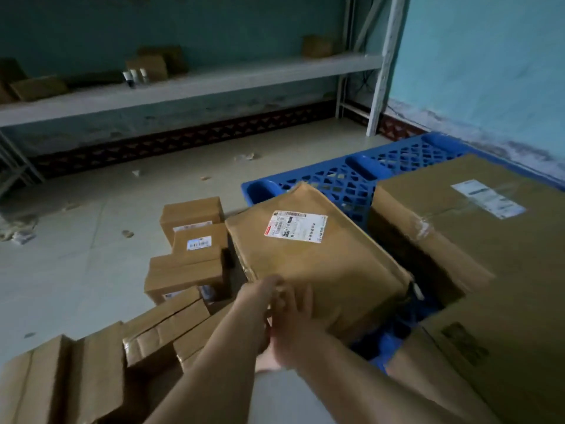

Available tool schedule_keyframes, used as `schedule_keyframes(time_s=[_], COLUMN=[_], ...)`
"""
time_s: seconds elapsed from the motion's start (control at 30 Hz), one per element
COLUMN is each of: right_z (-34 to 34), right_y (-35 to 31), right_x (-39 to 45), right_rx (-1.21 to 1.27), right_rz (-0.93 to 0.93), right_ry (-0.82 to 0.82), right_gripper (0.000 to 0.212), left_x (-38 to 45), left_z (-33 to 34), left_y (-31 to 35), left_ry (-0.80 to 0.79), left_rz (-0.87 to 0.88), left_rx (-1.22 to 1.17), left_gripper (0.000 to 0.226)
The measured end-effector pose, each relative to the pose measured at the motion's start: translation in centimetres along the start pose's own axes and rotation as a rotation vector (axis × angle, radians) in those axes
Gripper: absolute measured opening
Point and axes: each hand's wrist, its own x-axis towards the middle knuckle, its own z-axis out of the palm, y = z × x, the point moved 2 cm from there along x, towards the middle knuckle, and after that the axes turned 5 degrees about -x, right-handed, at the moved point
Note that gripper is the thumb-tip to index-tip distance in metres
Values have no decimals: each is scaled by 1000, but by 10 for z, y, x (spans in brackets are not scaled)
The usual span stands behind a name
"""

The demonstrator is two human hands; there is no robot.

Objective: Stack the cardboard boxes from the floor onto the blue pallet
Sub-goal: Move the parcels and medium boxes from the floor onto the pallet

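Note:
A flat cardboard box (308,258) with a white shipping label is tilted over the near left part of the blue pallet (342,182). My left hand (260,293) grips its near left corner. My right hand (295,316) lies against its near edge; the fingers are blurred. Two large cardboard boxes sit on the pallet at the right: one at the back (477,221) and one in front (495,362). Several smaller cardboard boxes (186,270) lie on the floor to the left of the pallet.
A white metal shelf (189,87) runs along the back wall with a few boxes and small bottles on it. Its upright post (382,87) stands just behind the pallet. Paper scraps litter the tiled floor (76,255). The turquoise wall closes in on the right.

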Motion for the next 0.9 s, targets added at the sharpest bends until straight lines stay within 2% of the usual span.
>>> schedule_keyframes(time_s=[0.07, 0.13, 0.27, 0.43, 0.57, 0.63, 0.7, 0.8, 0.9], right_z=[17, 15, -6, -18, -25, -24, -26, -19, 4], right_y=[-4, 0, 19, 33, 32, 28, 27, -20, -115], right_x=[4, 14, 37, 65, 70, 68, 65, 63, 50], right_rx=[-109, -282, -222, -178, -162, -253, -413, -580, -414], right_rz=[49, 85, 160, 328, 457, 485, 437, 184, -101], right_ry=[42, 142, 167, 195, 244, 275, 324, 430, 426], right_gripper=[74, 77, 75, 77, 69, 69, 78, 105, 114], left_x=[11, 21, 35, 52, 63, 61, 54, 30, -1], left_z=[10, 20, 7, -56, -120, -157, -190, -263, -334], left_y=[4, 12, 28, 38, 27, 14, 2, -20, -40], left_ry=[-22, -53, -60, -8, 97, 184, 254, 359, 497], left_rz=[27, 130, 213, 220, 225, 235, 231, 265, 276], left_rx=[54, 117, 182, 241, 192, 152, 148, 131, 75], left_gripper=[36, 44, 44, 34, 13, 24, 40, 48, 47])
